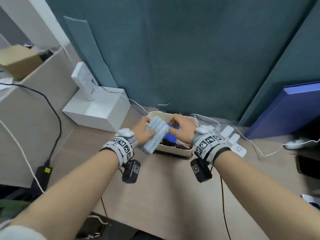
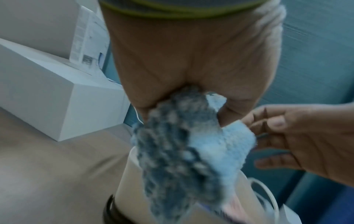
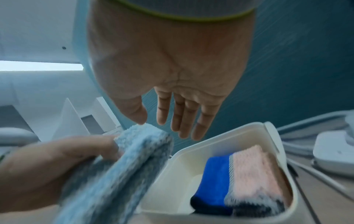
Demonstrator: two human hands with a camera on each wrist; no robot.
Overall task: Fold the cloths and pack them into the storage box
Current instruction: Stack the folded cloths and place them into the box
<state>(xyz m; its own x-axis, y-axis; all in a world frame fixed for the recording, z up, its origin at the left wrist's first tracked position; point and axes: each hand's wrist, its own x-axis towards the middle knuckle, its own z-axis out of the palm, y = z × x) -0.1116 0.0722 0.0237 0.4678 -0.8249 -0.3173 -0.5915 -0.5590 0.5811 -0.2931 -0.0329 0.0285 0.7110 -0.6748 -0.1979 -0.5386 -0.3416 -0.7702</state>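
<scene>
Head: left hand (image 1: 144,131) grips folded light-blue cloth (image 1: 155,134) over the storage box (image 1: 174,152). L wrist: fingers clamped on it, blurry. R wrist: right hand (image 3: 172,72) fingers apart, probably just touching. Packing step; next, slot it beside blue cloth (image 3: 214,178) and pink cloth (image 3: 256,171).

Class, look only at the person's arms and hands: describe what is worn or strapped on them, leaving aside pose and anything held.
Both forearms are bare. Each wrist carries a grey band edged in black, covered with black-and-white square code markers. A small black camera block, also tagged with a marker, hangs under each wrist, trailing a thin black cable. White rounded pieces sit by the left hand and right hand. Both hands are bare.
</scene>
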